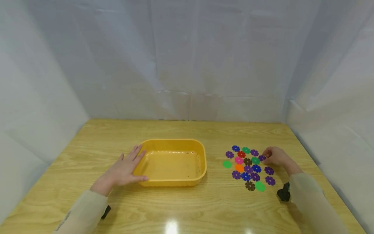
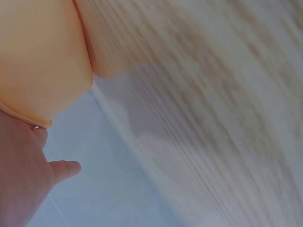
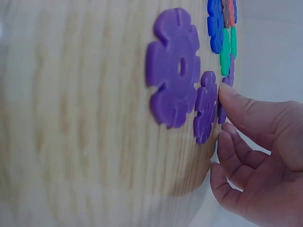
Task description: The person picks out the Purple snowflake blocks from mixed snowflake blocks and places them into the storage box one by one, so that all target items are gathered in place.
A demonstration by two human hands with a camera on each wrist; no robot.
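Note:
A yellow plastic tub (image 1: pixel 172 164) stands empty on the wooden table (image 1: pixel 187 201). My left hand (image 1: pixel 128 167) lies flat with straight fingers against the tub's left rim; the left wrist view shows the palm (image 2: pixel 23 184) beside the tub wall (image 2: pixel 38 56). To the right lies a cluster of flat flower-shaped discs (image 1: pixel 248 167) in purple, blue, green, red, pink, orange and brown. My right hand (image 1: pixel 267 156) is at the cluster's right edge with curled fingers. Its fingertips (image 3: pixel 225 94) pinch the edge of a small purple disc (image 3: pixel 221 113), next to two larger purple discs (image 3: pixel 173 71).
White cloth walls (image 1: pixel 187 65) close in the table at the back and both sides. A black wrist mount (image 1: pixel 284 193) sits by my right sleeve, another (image 1: pixel 105 212) by the left. Bare wood lies in front of the tub and between tub and discs.

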